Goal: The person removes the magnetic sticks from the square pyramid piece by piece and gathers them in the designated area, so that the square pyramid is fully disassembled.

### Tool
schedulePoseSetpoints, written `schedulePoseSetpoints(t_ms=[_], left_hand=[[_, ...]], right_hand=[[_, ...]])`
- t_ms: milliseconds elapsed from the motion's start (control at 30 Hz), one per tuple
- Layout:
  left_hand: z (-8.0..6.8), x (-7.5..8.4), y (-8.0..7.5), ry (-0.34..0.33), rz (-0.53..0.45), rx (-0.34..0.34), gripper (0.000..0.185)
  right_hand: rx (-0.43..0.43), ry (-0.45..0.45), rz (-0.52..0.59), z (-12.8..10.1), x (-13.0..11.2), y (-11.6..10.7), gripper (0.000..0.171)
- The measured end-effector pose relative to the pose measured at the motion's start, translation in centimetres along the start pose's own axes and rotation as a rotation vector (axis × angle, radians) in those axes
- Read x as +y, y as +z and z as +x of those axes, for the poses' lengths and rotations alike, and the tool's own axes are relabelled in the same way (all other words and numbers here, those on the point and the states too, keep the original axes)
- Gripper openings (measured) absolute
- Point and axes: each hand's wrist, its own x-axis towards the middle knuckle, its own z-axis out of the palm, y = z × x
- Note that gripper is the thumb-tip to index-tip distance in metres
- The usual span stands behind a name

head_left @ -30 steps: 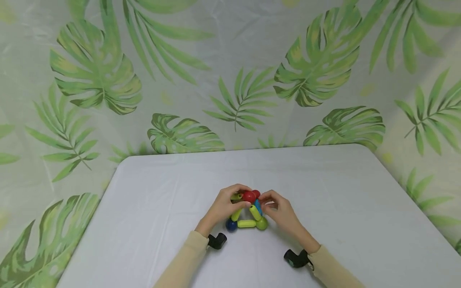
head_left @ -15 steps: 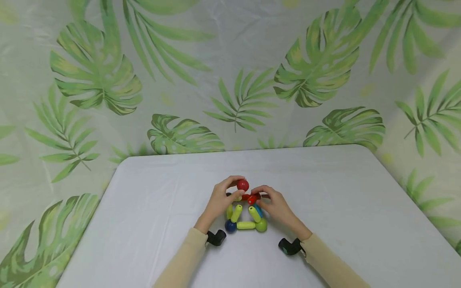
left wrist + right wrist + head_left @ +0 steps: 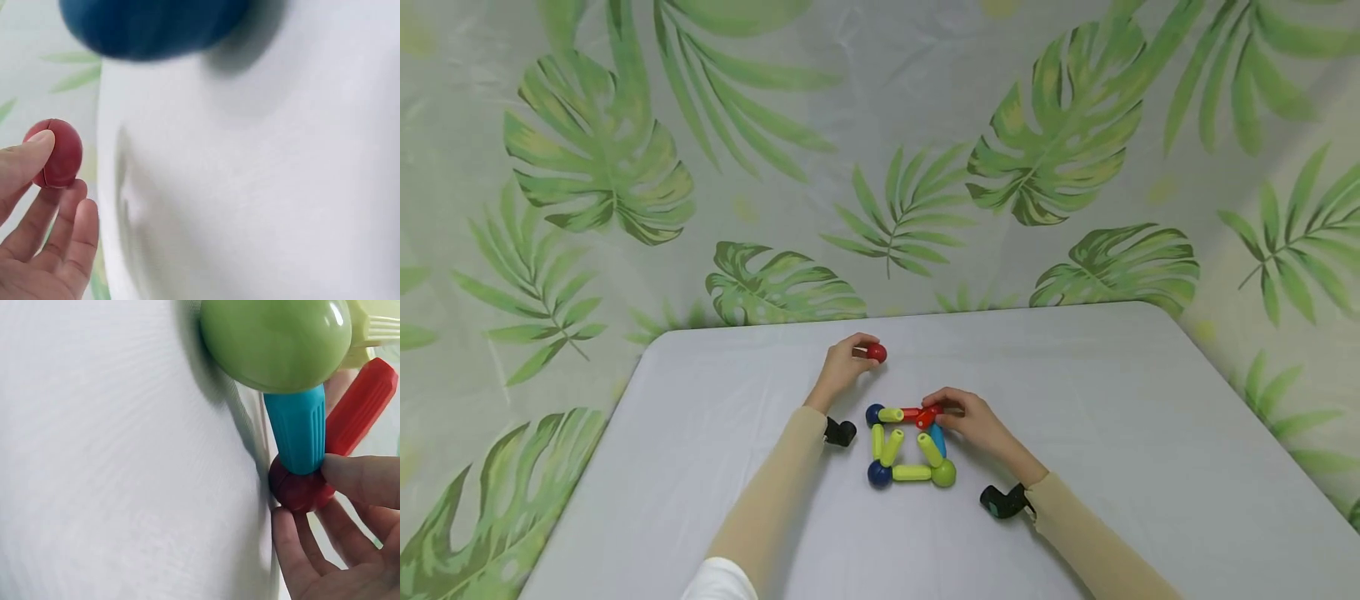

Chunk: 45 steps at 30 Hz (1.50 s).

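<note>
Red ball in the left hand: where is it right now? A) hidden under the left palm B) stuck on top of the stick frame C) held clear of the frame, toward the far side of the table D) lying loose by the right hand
C: the left hand pinches the red ball between thumb and fingers, apart from the stick-and-ball frame, which lies nearer on the table.

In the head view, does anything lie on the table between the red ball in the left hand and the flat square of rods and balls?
No. The head view shows only bare white tabletop between the small red ball pinched by the left hand and the square of coloured rods and balls.
</note>
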Motion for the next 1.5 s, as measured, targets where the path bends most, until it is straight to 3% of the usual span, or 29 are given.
schedulePoseSetpoints(t_ms=[167,367,633,800,900,1033,1133,1267,1500], left_hand=[[2.1,-0.4,0.4,-0.029,0.038,-0.009,0.033],[2.8,-1.2,0.8,-0.011,0.080,-0.034,0.033],[2.0,-1.4,0.0,0.022,0.030,-0.052,0.046],[0.3,-0.8,-0.6,0.109,-0.009,-0.035,0.042],[-1.7,0.4,-0.5,0.186,-0.060,-0.151,0.034],[-4.5,2.1,-0.4,0.251,-0.097,-0.424,0.031],[-6.0,2.5,-0.2,0.282,-0.055,-0.507,0.030],[-6.9,2.1,0.1,0.324,-0.010,-0.445,0.024],[-7.1,1.6,0.7,0.387,0.032,-0.286,0.020]], right_hand=[[0.001,-0.015,-0.004,0.1,0.3,-0.1,0.025],[-0.009,-0.011,0.016,0.0,0.8,-0.2,0.025],[-0.016,0.005,0.022,-0.3,0.7,-0.3,0.025],[-0.020,-0.005,0.023,-0.3,0.6,-0.3,0.025],[-0.017,0.000,0.024,-0.3,0.6,-0.3,0.025],[-0.013,0.008,0.031,-0.3,0.6,-0.3,0.024],[-0.011,0.002,0.029,-0.3,0.7,-0.3,0.024],[-0.003,-0.021,0.010,-0.3,0.8,-0.3,0.024],[-0.008,0.015,0.022,-0.3,0.8,-0.2,0.025]])
